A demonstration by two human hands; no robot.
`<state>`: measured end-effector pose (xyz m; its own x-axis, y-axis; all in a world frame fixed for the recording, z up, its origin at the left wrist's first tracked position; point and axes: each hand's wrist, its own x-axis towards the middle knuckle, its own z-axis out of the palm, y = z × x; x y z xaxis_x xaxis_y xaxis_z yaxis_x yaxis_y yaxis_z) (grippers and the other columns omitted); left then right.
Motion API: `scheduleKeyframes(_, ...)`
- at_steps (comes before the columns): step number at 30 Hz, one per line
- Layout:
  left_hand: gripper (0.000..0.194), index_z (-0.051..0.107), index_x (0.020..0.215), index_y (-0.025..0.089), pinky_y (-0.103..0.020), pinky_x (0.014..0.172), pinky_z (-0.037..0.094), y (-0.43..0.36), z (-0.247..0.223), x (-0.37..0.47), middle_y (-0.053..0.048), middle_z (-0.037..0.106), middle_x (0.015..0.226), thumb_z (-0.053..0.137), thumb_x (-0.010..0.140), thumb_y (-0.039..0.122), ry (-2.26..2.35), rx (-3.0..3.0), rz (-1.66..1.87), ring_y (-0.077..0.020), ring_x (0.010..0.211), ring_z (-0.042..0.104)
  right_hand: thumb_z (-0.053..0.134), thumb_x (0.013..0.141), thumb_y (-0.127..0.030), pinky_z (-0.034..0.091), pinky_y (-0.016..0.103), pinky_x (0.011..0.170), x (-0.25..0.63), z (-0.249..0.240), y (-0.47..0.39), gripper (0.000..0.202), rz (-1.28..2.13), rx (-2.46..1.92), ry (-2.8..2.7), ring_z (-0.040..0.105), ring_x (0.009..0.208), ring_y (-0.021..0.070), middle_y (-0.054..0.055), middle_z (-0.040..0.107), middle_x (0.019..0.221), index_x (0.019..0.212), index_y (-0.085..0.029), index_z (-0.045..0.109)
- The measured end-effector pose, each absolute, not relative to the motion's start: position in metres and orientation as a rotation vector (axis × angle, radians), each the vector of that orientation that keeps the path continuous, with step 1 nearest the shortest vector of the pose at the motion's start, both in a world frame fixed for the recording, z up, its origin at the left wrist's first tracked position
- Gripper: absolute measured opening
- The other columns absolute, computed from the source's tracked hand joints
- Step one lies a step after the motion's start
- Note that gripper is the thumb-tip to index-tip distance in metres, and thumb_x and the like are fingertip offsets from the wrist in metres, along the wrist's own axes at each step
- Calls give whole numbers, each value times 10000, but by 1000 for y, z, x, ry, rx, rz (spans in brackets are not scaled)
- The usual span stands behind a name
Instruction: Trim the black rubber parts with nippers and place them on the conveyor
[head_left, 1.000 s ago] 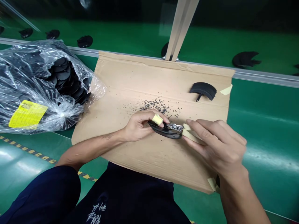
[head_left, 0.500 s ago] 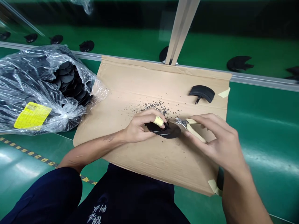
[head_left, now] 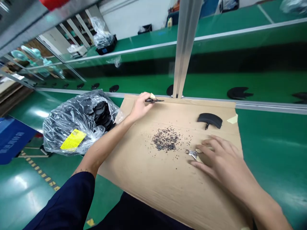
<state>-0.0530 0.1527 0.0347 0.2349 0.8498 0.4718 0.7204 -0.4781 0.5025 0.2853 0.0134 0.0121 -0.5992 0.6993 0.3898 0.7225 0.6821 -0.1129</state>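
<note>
Near the back edge of the cardboard (head_left: 134,166), my left hand (head_left: 142,104) grips a thin black part (head_left: 155,100); yellow tape wraps one finger. My right hand (head_left: 219,158) is low over the cardboard at the right, its fingers round the handles of the small nippers (head_left: 193,154), whose metal jaws point left. Many tiny black scraps (head_left: 166,139) lie scattered between the hands. A curved black piece with a short stem (head_left: 209,120) rests behind my right hand.
A clear plastic bag of black parts (head_left: 69,121) with a yellow label sits at the left. A metal post (head_left: 185,48) rises at the back edge. Behind the rail, black parts (head_left: 240,93) lie on a green surface. A blue box (head_left: 15,139) is at far left.
My left hand has moved away from the nippers to the cardboard's back edge with the black part. My right hand has lowered slightly with the nippers. The view has tilted up.
</note>
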Motion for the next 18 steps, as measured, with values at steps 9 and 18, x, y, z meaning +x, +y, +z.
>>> scheduleKeyframes(9, 307, 698, 880, 149, -481, 1136, 393, 256, 43, -92, -119, 713, 1217, 542, 664, -4, 1721, 2353, 696, -302, 1234, 571, 692, 912, -454, 568, 464, 811, 278, 12, 10, 253, -42, -1116, -2444, 626, 1071, 339, 112, 704, 1016, 968, -213, 745)
scheduleKeyframes(18, 162, 663, 981, 127, -417, 1077, 476, 296, 23, -44, -112, 737, 1120, 639, 842, 206, 1523, 2001, 832, -255, 1109, 656, 608, 969, -447, 564, 486, 872, 279, 4, 7, 270, 52, -1198, -2415, 631, 1103, 329, 118, 702, 1099, 1032, -216, 732)
